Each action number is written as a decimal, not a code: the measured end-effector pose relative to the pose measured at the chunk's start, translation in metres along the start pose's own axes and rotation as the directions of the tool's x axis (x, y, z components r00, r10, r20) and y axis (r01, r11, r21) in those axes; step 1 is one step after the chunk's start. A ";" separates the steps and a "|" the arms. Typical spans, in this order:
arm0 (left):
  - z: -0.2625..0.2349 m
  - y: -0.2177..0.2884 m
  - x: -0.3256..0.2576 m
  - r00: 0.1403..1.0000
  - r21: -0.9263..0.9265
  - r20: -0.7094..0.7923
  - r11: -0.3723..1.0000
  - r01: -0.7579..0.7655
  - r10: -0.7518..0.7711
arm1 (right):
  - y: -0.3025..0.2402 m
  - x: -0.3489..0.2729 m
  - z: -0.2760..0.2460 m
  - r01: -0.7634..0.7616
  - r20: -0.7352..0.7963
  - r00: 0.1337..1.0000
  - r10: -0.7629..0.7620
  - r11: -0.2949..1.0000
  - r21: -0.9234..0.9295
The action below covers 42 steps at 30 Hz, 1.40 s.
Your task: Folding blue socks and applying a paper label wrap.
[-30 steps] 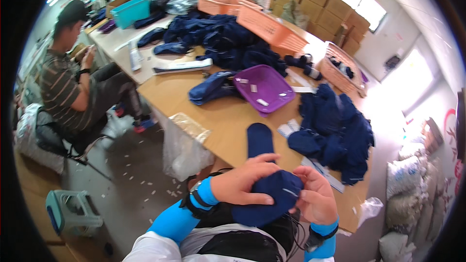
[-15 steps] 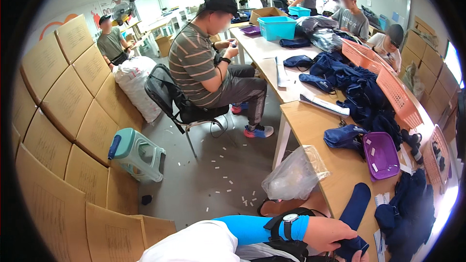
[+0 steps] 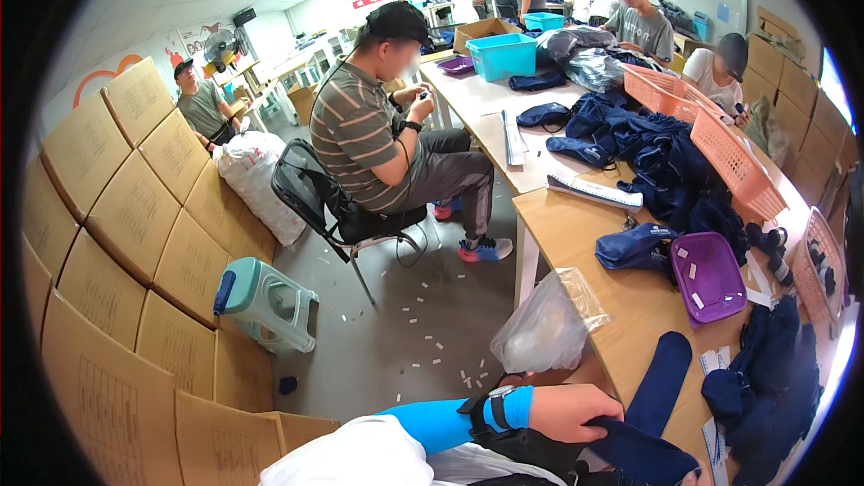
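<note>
My left hand [image 3: 572,412], below a blue sleeve and a wristwatch [image 3: 500,393], is closed on one end of a narrow navy cloth piece [image 3: 643,452]. The cloth stretches down to the right, where the fingertips of my right hand [image 3: 693,477] pinch its other end at the lower edge of the view; most of that hand is cut off. Just beyond, a long navy cloth strip [image 3: 661,378] with a rounded end lies on the wooden table [image 3: 621,342], partly behind the held piece. A navy cloth pile [image 3: 765,396] sits to the right, beside white paper strips [image 3: 716,436].
A purple tray [image 3: 711,301], a navy pouch [image 3: 634,247] and pink baskets [image 3: 738,166] stand farther up the table. A clear plastic bag [image 3: 540,333] hangs at its edge. Stacked cartons [image 3: 135,261] and a stool [image 3: 270,301] are left. A seated person [image 3: 369,117] works ahead.
My hands have drawn apart, the left moving left and up and the right slightly right and down. More of the navy cloth now shows stretched between them. The view has shifted slightly.
</note>
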<state>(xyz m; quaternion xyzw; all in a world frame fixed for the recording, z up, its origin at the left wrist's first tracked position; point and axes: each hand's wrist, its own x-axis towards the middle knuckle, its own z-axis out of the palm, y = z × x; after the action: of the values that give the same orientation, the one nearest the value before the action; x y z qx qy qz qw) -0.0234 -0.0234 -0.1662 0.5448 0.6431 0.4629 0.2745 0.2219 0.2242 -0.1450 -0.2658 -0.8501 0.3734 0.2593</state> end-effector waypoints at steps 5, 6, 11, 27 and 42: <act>-0.006 -0.004 0.026 0.950 -0.008 -0.301 0.996 0.090 -0.088 | -0.048 0.014 0.016 -0.062 0.035 0.998 0.061 0.998 0.027; -0.009 0.003 0.036 0.913 0.046 -0.406 0.997 0.064 -0.040 | 0.043 0.006 0.015 0.006 0.090 0.996 -0.006 1.000 -0.004; -0.050 0.014 0.087 0.815 0.139 -0.579 0.984 0.110 -0.009 | -0.053 0.027 0.037 -0.199 0.293 0.953 0.071 0.878 0.435; -0.017 -0.038 0.133 0.758 0.327 -0.636 0.940 0.097 0.143 | -0.035 0.043 0.066 -0.584 0.732 0.667 0.138 0.707 0.399; -0.018 -0.040 0.134 0.725 0.300 -0.680 0.943 0.145 0.105 | -0.021 0.047 0.060 -0.643 0.780 0.606 0.155 0.672 0.366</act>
<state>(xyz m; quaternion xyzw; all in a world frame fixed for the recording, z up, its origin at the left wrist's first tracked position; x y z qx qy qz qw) -0.0914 0.1005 -0.1743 0.3653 0.7732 0.5129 -0.0744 0.1442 0.2128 -0.1524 -0.2010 -0.6208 0.7506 -0.1037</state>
